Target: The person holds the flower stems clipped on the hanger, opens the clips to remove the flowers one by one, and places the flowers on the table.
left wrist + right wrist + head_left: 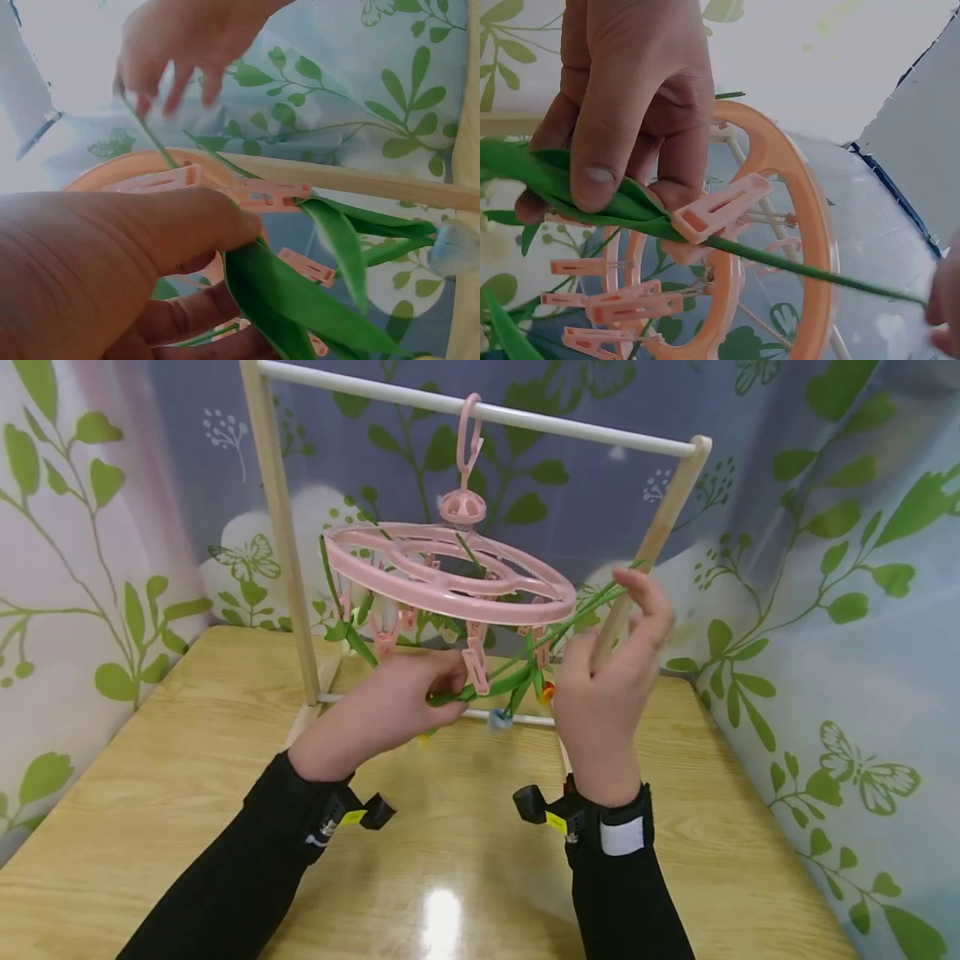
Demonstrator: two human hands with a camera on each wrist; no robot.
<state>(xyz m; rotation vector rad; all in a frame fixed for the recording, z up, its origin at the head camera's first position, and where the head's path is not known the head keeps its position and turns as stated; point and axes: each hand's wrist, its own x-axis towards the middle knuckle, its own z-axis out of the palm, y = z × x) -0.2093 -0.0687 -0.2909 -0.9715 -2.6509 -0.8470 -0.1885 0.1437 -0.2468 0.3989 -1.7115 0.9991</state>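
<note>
Nearest to us, black sleeves (225, 868), each with a small camera (378, 811) strapped at the wrist, reach over the wood-grain tabletop (465, 827). Beyond them the left hand (405, 697) curls thumb and fingers round the green leaves (637, 206) of an artificial flower, just beside a pink clothespin (720, 208). The right hand (607, 693), raised on the other side, pinches that flower's green stem (817, 278) near its far end, so the stem stretches between the two hands. The clothespin lies across the stem where the leaves begin; whether it is fully closed there, we cannot tell. Nor can we make out which bloom belongs to the held stem.

We judge the step in hand to be pegging this flower, or adjusting it, beneath the pink round hanger (450, 599). The next move, we think, calls for a steady stem in the clothespin's bite before either hand lets go, with no drag on neighbouring stems.

Farther off, a blue flower (499, 720) and a red-orange flower (548, 692) hang low under the hanger, whose hook (465, 477) sits over the rack's white crossbar (585, 427). Behind everything we see a leaf-print curtain (825, 635).
</note>
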